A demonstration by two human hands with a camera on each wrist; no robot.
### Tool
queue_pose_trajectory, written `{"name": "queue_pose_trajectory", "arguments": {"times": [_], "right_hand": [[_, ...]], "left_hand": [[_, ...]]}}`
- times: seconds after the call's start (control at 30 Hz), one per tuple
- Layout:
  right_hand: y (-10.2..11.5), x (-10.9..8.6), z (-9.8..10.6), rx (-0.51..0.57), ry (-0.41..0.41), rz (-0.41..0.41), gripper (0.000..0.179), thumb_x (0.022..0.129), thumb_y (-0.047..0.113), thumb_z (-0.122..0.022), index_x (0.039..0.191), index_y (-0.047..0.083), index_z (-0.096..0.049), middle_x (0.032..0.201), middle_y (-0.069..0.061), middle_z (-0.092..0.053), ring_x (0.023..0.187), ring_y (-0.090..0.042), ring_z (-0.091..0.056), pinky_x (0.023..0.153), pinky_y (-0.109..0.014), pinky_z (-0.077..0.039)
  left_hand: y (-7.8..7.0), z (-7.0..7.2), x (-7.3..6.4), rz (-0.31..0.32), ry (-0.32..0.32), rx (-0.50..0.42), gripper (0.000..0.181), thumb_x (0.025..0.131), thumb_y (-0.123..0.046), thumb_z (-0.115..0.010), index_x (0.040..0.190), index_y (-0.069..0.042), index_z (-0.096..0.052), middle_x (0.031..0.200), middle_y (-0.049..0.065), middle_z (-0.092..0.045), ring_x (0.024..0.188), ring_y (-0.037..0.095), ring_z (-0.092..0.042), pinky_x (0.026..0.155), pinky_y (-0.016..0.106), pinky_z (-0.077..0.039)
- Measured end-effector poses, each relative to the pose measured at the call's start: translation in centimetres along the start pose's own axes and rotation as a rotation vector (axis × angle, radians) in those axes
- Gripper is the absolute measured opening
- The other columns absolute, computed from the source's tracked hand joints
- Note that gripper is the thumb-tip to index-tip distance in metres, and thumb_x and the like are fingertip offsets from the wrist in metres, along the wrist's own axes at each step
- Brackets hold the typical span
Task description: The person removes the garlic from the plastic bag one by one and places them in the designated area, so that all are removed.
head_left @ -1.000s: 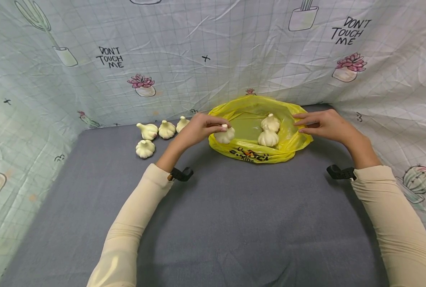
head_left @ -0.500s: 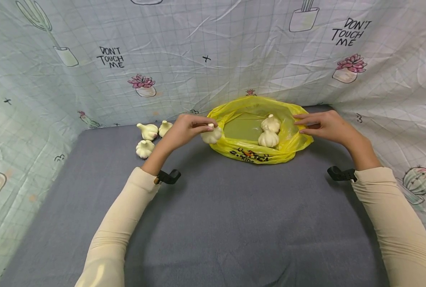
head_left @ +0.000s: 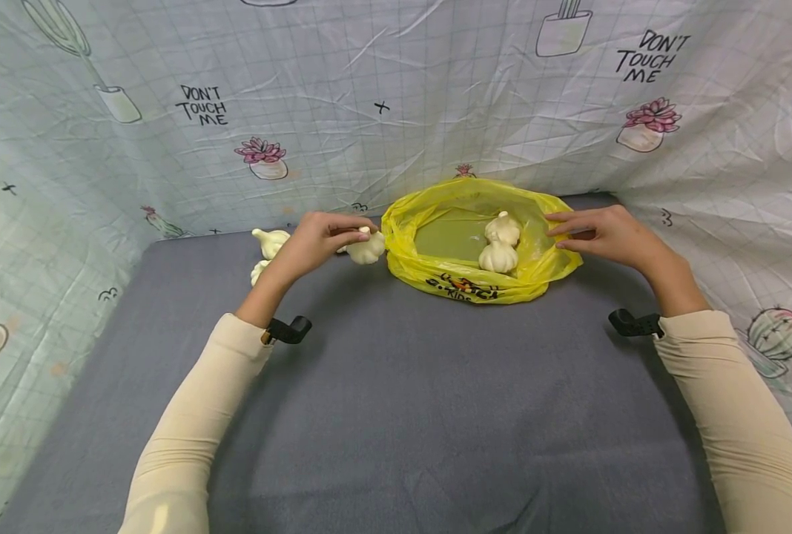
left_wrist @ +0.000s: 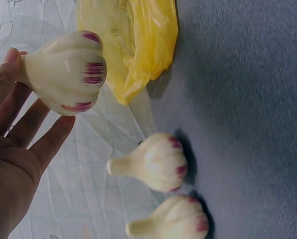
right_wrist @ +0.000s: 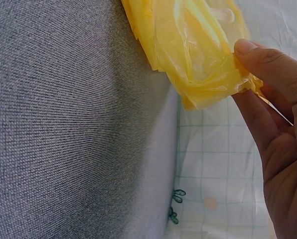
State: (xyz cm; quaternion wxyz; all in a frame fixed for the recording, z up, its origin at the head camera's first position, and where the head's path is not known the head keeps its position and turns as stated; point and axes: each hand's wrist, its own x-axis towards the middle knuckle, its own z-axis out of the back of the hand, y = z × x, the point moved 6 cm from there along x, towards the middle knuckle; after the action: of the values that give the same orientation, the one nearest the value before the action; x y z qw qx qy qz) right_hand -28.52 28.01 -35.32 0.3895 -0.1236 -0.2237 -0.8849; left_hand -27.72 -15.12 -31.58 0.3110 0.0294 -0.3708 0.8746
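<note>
l grip (head_left: pixel 316 241) shifted left pinching garlic (head_left: pixel 366 249), r grip (head_left: pixel 606 231) pinching yellow bag (head_left: pixel 412 273), bulbs (head_left: pixel 272 242) part-hidden behind l grip

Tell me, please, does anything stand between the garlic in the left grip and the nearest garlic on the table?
Nothing visible does. The left wrist view shows an open gap from the held garlic to the nearest garlic; the bag is on the opposite side.

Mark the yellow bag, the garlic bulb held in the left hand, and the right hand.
Yellow bag (head_left: pixel 463 286): head view, on its front wall.
Held garlic bulb (left_wrist: pixel 68 72): left wrist view, on its rounded side.
Right hand (head_left: pixel 606 230): head view, on the back of it.
</note>
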Motion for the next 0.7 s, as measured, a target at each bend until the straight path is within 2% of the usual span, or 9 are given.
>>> {"name": "queue_pose_trajectory", "arguments": {"times": [0.3, 0.4, 0.53, 0.63, 0.7], "right_hand": [[0.0, 0.2, 0.1, -0.009, -0.008, 0.024, 0.025, 0.082, 0.003, -0.083, 0.106, 0.010, -0.081, 0.127, -0.014, -0.070, 0.054, 0.000, -0.046, 0.050, -0.017, -0.034], [0.2, 0.3, 0.2, -0.012, -0.005, 0.019, 0.024, 0.082, 0.003, -0.083, 0.105, 0.009, -0.082, 0.126, -0.014, -0.070, 0.055, 0.000, -0.047, 0.051, -0.017, -0.034], [0.4, 0.4, 0.2, -0.014, 0.003, 0.014, 0.024, 0.082, 0.003, -0.083, 0.105, 0.009, -0.082, 0.126, -0.014, -0.071, 0.056, 0.000, -0.047, 0.051, -0.016, -0.035], [0.4, 0.3, 0.1, -0.011, 0.005, 0.011, 0.024, 0.082, 0.003, -0.083, 0.105, 0.010, -0.082, 0.126, -0.014, -0.071, 0.056, 0.001, -0.047, 0.051, -0.016, -0.035], [0.4, 0.3, 0.0, -0.008, 0.005, 0.011, 0.024, 0.082, 0.003, -0.083, 0.105, 0.010, -0.082, 0.126, -0.014, -0.071, 0.055, 0.001, -0.047, 0.051, -0.016, -0.035]], "left_hand": [[0.6, 1.0, -0.3, 0.049, -0.009, -0.012, 0.025, 0.099, -0.024, -0.068, 0.120, -0.016, -0.077, 0.114, -0.001, -0.076, 0.104, 0.011, -0.070, 0.088, 0.029, -0.056], [0.6, 1.3, -0.4, 0.031, -0.017, 0.010, 0.024, 0.099, -0.023, -0.068, 0.120, -0.014, -0.077, 0.113, -0.001, -0.076, 0.103, 0.011, -0.071, 0.086, 0.027, -0.056], [0.9, 1.7, -0.8, 0.014, -0.034, 0.050, 0.024, 0.099, -0.022, -0.068, 0.119, -0.014, -0.078, 0.112, 0.000, -0.076, 0.095, 0.012, -0.071, 0.077, 0.021, -0.054], [1.3, 1.9, -1.3, 0.019, -0.047, 0.067, 0.023, 0.098, -0.020, -0.069, 0.118, -0.013, -0.078, 0.112, 0.001, -0.077, 0.096, 0.014, -0.072, 0.075, 0.017, -0.053], [1.6, 2.0, -1.7, 0.023, -0.050, 0.062, 0.024, 0.097, -0.017, -0.070, 0.119, -0.011, -0.078, 0.113, 0.003, -0.076, 0.101, 0.015, -0.072, 0.078, 0.016, -0.053]]}}
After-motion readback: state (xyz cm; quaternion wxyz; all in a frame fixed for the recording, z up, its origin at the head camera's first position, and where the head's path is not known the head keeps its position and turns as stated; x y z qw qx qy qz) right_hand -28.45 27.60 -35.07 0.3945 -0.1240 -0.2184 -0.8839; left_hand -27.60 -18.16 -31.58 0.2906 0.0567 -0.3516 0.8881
